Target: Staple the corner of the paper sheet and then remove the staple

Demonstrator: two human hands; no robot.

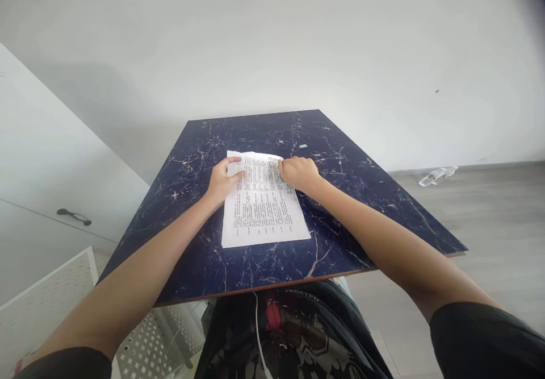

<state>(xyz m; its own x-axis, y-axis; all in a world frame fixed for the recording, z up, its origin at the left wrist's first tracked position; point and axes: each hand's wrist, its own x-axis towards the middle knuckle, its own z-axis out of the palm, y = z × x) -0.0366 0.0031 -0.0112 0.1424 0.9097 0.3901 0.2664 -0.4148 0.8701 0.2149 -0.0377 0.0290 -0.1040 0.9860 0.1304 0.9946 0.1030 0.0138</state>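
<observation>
A dark blue, marble-veined square tabletop (361, 197) carries a white printed paper sheet (261, 211), which lies flat near the middle with its long sides running away from the person. The left hand (223, 180) is closed on the sheet's far left corner, thumb on top, and the right hand (299, 173) is curled tight on the far right corner, knuckles up. A small white scrap (302, 146) lies just beyond the right hand, and a clear plastic bottle (438, 175) lies on the grey floor, well apart.
</observation>
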